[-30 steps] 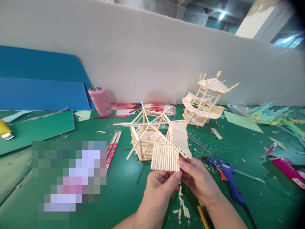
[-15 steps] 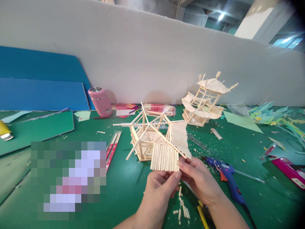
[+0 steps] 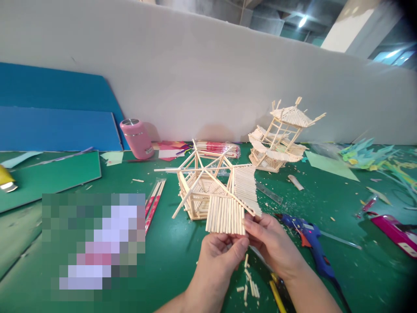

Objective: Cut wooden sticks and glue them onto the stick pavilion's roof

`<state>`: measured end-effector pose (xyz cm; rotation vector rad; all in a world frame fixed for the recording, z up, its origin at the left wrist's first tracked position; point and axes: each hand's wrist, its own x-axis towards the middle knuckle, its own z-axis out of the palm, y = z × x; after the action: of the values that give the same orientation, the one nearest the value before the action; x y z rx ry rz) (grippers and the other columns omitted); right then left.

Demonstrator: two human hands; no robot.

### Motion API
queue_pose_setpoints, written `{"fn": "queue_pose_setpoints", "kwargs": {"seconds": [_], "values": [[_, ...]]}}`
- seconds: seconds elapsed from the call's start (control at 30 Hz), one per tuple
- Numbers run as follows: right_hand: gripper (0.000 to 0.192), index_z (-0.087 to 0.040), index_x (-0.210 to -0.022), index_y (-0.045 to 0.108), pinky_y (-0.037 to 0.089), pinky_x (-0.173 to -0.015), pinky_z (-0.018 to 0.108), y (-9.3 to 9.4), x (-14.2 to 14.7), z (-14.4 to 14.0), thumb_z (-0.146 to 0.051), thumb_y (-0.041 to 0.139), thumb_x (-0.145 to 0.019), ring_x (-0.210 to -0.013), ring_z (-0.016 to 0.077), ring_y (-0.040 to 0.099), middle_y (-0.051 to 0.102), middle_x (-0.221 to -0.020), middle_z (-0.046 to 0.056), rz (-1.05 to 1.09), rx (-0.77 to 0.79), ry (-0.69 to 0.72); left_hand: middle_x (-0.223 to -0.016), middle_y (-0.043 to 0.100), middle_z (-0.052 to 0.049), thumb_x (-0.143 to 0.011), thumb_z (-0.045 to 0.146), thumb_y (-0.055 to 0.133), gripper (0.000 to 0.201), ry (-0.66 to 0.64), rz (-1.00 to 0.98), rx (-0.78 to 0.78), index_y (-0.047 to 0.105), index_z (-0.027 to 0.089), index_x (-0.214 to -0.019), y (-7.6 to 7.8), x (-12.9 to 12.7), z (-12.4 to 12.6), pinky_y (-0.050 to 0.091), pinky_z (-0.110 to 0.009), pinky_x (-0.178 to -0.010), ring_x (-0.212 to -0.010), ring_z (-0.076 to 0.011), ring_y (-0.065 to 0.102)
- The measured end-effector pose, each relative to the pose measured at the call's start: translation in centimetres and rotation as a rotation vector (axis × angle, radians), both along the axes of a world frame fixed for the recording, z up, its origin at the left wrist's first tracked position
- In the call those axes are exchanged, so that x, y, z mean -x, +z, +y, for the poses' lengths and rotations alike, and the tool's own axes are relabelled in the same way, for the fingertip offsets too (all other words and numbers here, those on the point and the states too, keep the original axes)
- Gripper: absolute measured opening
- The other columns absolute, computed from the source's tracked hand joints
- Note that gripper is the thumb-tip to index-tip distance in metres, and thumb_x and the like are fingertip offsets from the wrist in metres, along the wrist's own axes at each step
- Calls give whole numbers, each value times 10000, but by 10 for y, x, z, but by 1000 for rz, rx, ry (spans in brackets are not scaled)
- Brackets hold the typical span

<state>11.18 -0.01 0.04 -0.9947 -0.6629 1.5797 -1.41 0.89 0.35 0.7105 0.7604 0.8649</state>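
Observation:
A wooden-stick pavilion model (image 3: 192,187) stands in front of me, its roof an open frame of radiating sticks with two panels of side-by-side sticks. My left hand (image 3: 221,261) is closed at the lower edge of the front roof panel (image 3: 224,215), its fingers partly under the panel. At that panel's right corner, my right hand (image 3: 272,241) pinches the edge between thumb and fingers. The other covered roof panel (image 3: 246,189) slopes down just behind the right hand. Fingertips beneath the panel are hidden.
A blue glue gun (image 3: 312,243) lies right of my right hand. Short stick offcuts (image 3: 250,284) and a yellow-handled tool (image 3: 276,295) lie below. Another stick pavilion (image 3: 283,134), a pink flask (image 3: 138,139) and packaged sticks (image 3: 216,149) stand or lie behind. A blurred patch covers the lower left.
My left thumb has shifted slightly down and right, off the panel's lower edge. The pavilion and my right hand stay almost in place.

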Motion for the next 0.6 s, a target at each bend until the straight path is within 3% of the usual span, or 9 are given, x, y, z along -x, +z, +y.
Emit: {"fn": "queue_pose_setpoints", "kwargs": {"seconds": [0.43,0.6], "values": [[249,-176,-626,530,369,-497,218,3,2,0,-351,689,-704,-503,90,486,553,-564,-41,-75,-3,15,-506,463,43,-668,304,710,194,-65,9,-7,643,127,-622,-3,0,-1,214,-203,-438,-466,-64,296],[219,-168,-631,550,309,-473,195,8,-3,-18,-322,653,-748,-484,66,412,495,-522,-55,-197,-13,21,-543,515,10,-698,382,663,253,-134,14,30,662,130,-678,-7,8,-9,290,-217,-476,-491,-90,381]]}}
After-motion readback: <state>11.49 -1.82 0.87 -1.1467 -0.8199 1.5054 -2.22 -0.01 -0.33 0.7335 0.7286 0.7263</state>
